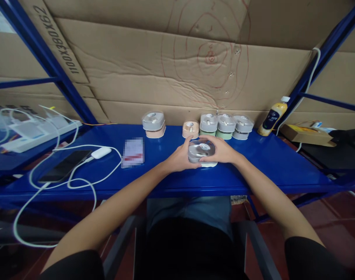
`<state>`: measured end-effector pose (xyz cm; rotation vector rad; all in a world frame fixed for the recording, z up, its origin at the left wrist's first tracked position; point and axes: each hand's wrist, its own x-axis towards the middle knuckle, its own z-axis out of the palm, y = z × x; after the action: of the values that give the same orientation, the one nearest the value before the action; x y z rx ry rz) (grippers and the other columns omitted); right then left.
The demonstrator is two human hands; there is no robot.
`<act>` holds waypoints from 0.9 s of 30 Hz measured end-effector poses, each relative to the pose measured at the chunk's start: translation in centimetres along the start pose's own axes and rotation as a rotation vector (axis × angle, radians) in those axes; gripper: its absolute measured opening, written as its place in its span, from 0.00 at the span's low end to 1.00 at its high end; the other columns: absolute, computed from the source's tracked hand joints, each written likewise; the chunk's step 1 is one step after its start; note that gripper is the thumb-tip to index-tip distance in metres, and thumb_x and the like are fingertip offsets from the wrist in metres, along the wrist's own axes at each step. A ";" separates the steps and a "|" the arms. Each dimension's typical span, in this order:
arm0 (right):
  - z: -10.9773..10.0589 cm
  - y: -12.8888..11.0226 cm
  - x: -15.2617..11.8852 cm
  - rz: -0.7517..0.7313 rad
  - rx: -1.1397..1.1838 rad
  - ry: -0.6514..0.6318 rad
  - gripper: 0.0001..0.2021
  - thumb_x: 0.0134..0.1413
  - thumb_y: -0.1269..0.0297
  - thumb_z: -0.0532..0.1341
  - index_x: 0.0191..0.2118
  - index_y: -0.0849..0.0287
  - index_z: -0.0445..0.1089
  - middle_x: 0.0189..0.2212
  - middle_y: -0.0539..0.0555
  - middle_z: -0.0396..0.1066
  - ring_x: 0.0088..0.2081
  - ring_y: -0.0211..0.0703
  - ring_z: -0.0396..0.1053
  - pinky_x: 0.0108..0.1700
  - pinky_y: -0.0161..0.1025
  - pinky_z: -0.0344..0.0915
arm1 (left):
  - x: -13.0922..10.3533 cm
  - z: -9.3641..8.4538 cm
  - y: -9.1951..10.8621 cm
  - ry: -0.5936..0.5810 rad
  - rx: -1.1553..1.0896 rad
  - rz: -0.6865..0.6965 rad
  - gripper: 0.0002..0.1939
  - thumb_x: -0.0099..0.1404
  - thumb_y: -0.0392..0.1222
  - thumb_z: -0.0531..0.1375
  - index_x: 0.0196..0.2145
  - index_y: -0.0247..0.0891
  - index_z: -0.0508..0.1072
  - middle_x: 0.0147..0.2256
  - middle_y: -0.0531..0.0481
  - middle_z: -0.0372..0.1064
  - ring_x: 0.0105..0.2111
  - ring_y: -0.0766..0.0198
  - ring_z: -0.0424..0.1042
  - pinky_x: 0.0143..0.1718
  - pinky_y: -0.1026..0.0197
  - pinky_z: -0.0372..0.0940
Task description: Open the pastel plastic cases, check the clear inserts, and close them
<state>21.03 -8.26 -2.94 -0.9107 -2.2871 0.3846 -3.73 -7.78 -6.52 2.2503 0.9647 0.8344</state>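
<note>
Near the front of the blue table, a small lidded container (201, 147) with a grey, see-through top and a pale base sits between my hands. My left hand (181, 156) wraps round its left side, thumb and fingers curved against it. From the right, my right hand (220, 151) grips the same container, with its thumb across the front and fingers behind. Just beyond stand a peach container (190, 129) and several similar ones with grey tops, among them a green-based one (208, 123). My fingers hide part of the held container's sides.
Farther left is a pink-based container (153, 124). A blurred-out packet (133, 152), a phone (65, 165) and white cables (119, 155) lie on the table's left. A yellow drink bottle (273, 116) leans at the back right, beside a cardboard box (308, 135). Cardboard (130, 58) walls the back.
</note>
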 end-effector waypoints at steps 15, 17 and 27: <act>0.4 0.4 0.2 -0.022 -0.075 -0.083 0.45 0.47 0.41 0.77 0.67 0.55 0.70 0.62 0.64 0.76 0.61 0.67 0.76 0.63 0.63 0.71 | -0.8 0.5 0.0 -0.023 0.083 0.032 0.69 0.54 0.55 0.76 0.79 0.38 0.39 0.77 0.27 0.45 0.76 0.31 0.52 0.73 0.34 0.56; 0.4 0.4 0.2 -0.032 -0.077 -0.101 0.44 0.47 0.41 0.77 0.67 0.55 0.71 0.61 0.63 0.77 0.60 0.66 0.76 0.62 0.62 0.72 | -0.7 0.3 -0.2 -0.035 0.072 0.032 0.69 0.54 0.56 0.77 0.79 0.38 0.40 0.77 0.28 0.45 0.76 0.33 0.51 0.74 0.36 0.55; 0.5 1.4 -0.3 -0.015 -0.030 0.012 0.33 0.68 0.34 0.59 0.66 0.52 0.73 0.60 0.61 0.77 0.60 0.59 0.75 0.65 0.58 0.70 | -1.6 -1.6 0.7 -0.048 0.342 -0.017 0.56 0.59 0.59 0.74 0.75 0.38 0.55 0.68 0.33 0.65 0.69 0.39 0.65 0.70 0.42 0.61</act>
<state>21.61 -7.53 -4.09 -0.9073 -2.2928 0.3385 -5.47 -9.08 -5.46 2.5306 1.1758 0.6431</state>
